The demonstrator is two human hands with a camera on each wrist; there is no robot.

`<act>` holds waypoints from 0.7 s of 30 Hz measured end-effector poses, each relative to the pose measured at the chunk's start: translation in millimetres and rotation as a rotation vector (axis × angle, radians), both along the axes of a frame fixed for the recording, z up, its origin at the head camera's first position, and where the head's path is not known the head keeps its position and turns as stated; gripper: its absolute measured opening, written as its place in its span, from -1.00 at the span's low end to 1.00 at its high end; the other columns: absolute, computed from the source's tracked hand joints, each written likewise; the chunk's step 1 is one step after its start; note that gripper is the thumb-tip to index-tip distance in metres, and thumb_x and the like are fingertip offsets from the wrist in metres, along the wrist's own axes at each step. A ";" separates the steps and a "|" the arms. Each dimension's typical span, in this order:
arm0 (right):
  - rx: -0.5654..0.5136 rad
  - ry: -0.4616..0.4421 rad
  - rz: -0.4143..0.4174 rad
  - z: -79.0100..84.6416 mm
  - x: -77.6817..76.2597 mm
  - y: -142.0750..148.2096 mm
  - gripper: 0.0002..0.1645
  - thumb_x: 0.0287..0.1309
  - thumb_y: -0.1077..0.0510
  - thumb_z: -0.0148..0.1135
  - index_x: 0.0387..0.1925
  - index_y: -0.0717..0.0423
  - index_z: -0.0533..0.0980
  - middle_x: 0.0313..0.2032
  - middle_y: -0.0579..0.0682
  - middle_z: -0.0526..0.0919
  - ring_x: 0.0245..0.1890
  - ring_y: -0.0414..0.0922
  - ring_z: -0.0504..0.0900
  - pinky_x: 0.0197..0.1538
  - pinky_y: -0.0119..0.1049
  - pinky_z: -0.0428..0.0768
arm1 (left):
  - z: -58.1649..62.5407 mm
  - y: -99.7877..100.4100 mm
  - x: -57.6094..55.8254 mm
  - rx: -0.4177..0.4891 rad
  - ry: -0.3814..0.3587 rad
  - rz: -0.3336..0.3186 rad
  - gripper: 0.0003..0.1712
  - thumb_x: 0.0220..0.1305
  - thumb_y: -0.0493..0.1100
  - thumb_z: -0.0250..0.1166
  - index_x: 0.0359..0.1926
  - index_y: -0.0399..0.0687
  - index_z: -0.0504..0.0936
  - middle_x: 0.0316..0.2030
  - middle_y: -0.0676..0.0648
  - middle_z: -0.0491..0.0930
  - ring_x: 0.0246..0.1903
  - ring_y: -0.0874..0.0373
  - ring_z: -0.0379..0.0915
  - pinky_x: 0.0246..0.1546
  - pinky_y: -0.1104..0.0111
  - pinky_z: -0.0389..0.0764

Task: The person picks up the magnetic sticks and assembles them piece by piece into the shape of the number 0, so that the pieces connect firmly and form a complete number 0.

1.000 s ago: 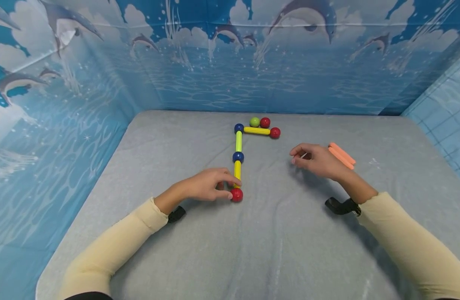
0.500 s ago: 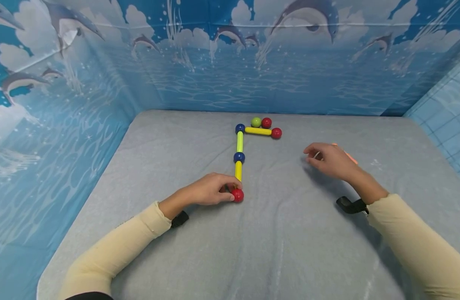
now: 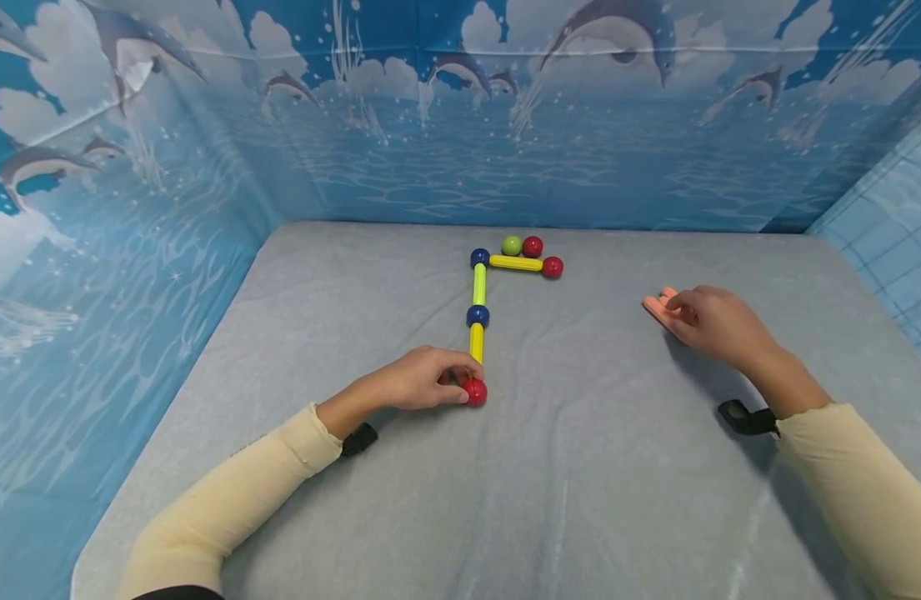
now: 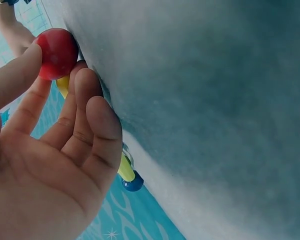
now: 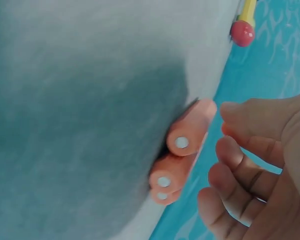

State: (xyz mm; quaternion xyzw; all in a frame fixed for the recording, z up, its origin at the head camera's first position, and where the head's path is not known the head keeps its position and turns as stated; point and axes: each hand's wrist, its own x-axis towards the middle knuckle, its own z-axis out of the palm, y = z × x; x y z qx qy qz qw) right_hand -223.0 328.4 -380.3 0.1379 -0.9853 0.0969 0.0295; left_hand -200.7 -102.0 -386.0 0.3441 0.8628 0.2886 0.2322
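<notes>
My left hand (image 3: 424,379) pinches a red ball (image 3: 475,392) between thumb and index finger. This ball sits at the near end of a yellow rod (image 3: 477,340). Beyond that rod the chain continues with a blue ball (image 3: 478,316), a lime rod (image 3: 479,285) and a second blue ball (image 3: 480,258). My right hand (image 3: 718,327) hovers over orange magnetic rods (image 3: 658,312), partly hiding them. In the right wrist view three rods (image 5: 192,127) with pale discs at their ends lie side by side. The thumb and fingers there are loosely bent, with nothing between them.
From the far blue ball another yellow rod (image 3: 516,263) runs right to a red ball (image 3: 553,267). Behind it lie a loose lime ball (image 3: 511,245) and another red ball (image 3: 532,246). A grey cloth (image 3: 355,292) covers the table; a dolphin-print curtain (image 3: 460,150) stands behind.
My right hand has moved right, to above the orange rods. My left fingers have closed onto the red ball and stay there. The chain looks unchanged.
</notes>
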 end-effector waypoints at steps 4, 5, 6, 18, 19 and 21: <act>0.037 0.020 -0.018 -5.4 1.6 0.0 -0.74 0.14 0.29 0.30 -0.16 0.42 0.61 -0.33 0.29 0.61 -0.34 0.11 0.58 -0.22 0.10 0.55 | 0.5 0.4 -0.1 -0.002 -0.007 0.002 -0.64 0.32 -0.19 0.32 0.13 0.06 0.62 -0.05 -0.02 0.70 -0.17 0.18 0.50 -0.11 0.44 0.53; 0.036 0.038 -0.011 -6.6 2.0 -0.3 -0.74 0.14 0.29 0.32 -0.17 0.42 0.61 -0.34 0.29 0.62 -0.34 0.11 0.58 -0.21 0.10 0.56 | 0.2 0.4 -0.4 -0.001 -0.008 0.001 -0.64 0.32 -0.19 0.32 0.13 0.06 0.62 -0.05 -0.02 0.70 -0.16 0.18 0.50 -0.10 0.44 0.53; 0.029 0.056 -0.001 -7.9 2.2 -0.6 -0.76 0.13 0.29 0.34 -0.19 0.41 0.62 -0.34 0.28 0.64 -0.34 0.11 0.59 -0.21 0.10 0.56 | -0.1 0.4 -0.6 0.000 -0.010 0.000 -0.64 0.32 -0.19 0.32 0.13 0.06 0.62 -0.05 -0.02 0.70 -0.16 0.18 0.50 -0.10 0.44 0.53; -0.032 -0.045 0.001 -5.6 0.4 -7.8 -0.68 0.18 0.27 0.30 -0.06 0.40 0.59 -0.26 0.30 0.70 -0.28 0.13 0.64 -0.16 0.12 0.55 | 1.1 -0.9 -1.4 0.019 -0.020 -0.010 -0.66 0.31 -0.19 0.33 0.11 0.05 0.63 -0.08 -0.02 0.70 -0.16 0.20 0.52 -0.09 0.44 0.54; -0.033 -0.072 -0.003 -5.3 -0.1 -7.9 -0.64 0.17 0.27 0.30 -0.02 0.42 0.57 -0.22 0.31 0.70 -0.24 0.16 0.65 -0.13 0.14 0.55 | 1.3 -0.9 -1.3 0.020 -0.019 -0.010 -0.66 0.31 -0.19 0.33 0.11 0.05 0.63 -0.08 -0.01 0.70 -0.16 0.21 0.52 -0.10 0.44 0.54; -0.047 -0.120 -0.009 -5.1 -0.7 -8.7 -0.61 0.17 0.25 0.30 0.00 0.41 0.56 -0.20 0.32 0.70 -0.20 0.18 0.65 -0.09 0.15 0.54 | 1.5 -1.0 -1.1 0.022 -0.018 -0.011 -0.66 0.31 -0.19 0.33 0.10 0.05 0.64 -0.09 -0.01 0.70 -0.17 0.21 0.52 -0.11 0.44 0.54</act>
